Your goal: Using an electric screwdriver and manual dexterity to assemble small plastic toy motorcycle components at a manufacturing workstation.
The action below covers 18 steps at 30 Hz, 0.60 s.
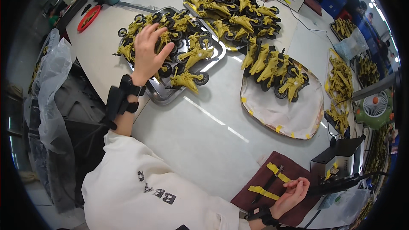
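My left hand (150, 51) reaches over a pile of yellow toy motorcycles (197, 53) with black wheels, heaped on a shiny metal tray (164, 98). Its fingers are apart and its fingertips lie on or just above the toys; contact is hard to tell. My right hand (292, 196) is over a maroon cloth (266, 172) at the lower right, its fingers curled together. Whatever they may hold is hidden. Beside those fingers is the end of a black tool-like bar (336, 184) with a cable. Yellow straps (263, 192) with a dark rod across them lie on the cloth.
A white, yellow-taped board (283, 121) carries a row of toy motorcycles (272, 68). More are piled on trays at the back (238, 10). At right stand a black-topped box (338, 155) and a small green fan (375, 106). A red dish (89, 18) sits far left.
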Tool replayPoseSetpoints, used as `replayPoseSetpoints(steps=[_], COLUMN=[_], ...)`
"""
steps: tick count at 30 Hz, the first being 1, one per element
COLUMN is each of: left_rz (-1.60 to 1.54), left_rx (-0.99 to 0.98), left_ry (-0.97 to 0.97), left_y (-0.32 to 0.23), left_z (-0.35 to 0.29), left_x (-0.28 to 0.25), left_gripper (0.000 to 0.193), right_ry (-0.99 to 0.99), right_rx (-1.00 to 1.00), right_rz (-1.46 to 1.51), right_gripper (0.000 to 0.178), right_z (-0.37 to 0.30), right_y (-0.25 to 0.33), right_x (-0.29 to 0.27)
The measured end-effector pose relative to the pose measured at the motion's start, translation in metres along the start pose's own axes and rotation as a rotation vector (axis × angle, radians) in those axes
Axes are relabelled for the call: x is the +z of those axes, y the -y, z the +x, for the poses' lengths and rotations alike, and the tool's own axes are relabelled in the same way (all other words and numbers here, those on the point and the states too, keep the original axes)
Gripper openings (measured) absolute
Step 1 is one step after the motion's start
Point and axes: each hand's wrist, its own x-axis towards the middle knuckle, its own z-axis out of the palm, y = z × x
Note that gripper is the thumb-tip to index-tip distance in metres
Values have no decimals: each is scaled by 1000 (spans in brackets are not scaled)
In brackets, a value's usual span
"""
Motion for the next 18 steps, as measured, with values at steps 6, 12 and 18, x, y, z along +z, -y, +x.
replayPoseSetpoints(steps=[6, 12, 18], left_rz=[-14, 48, 171], left_rx=[103, 35, -12], left_ry=[440, 454, 375], left_y=[-79, -63, -22], left_z=[-53, -58, -48], left_x=[-10, 17, 14], left_gripper=[68, 50, 51], right_ry=[26, -12, 22], right_rx=[-2, -3, -16], right_rz=[-19, -2, 32], right_gripper=[11, 10, 10], right_z=[0, 3, -2], right_y=[1, -4, 4], right_x=[0, -2, -2])
